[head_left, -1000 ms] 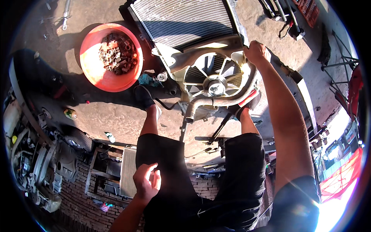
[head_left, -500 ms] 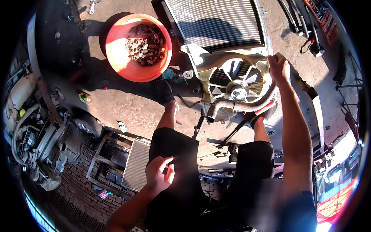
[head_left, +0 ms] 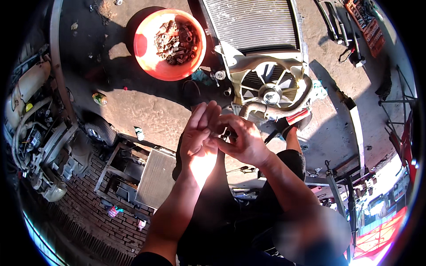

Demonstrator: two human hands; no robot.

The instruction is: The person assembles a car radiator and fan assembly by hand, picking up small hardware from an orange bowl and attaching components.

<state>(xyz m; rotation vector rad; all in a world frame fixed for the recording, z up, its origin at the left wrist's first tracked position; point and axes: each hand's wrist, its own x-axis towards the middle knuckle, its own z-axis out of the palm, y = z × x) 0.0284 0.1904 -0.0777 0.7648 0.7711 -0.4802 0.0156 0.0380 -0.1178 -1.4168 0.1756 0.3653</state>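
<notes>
Left hand (head_left: pixel 196 139) stretched, right hand (head_left: pixel 246 142) curled in close, I couldn't tell either grip; beyond lay one fan (head_left: pixel 271 95), one radiator (head_left: pixel 252 27), one red tub (head_left: pixel 145 44)

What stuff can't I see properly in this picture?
In the head view:
- Whether anything sits between the left hand and right hand: the fingers cover that spot.
- The radiator's far end: cut off by the top edge.
- What each metal piece in the orange tub is: too small.
- Whatever's behind the blurred patch.
</notes>
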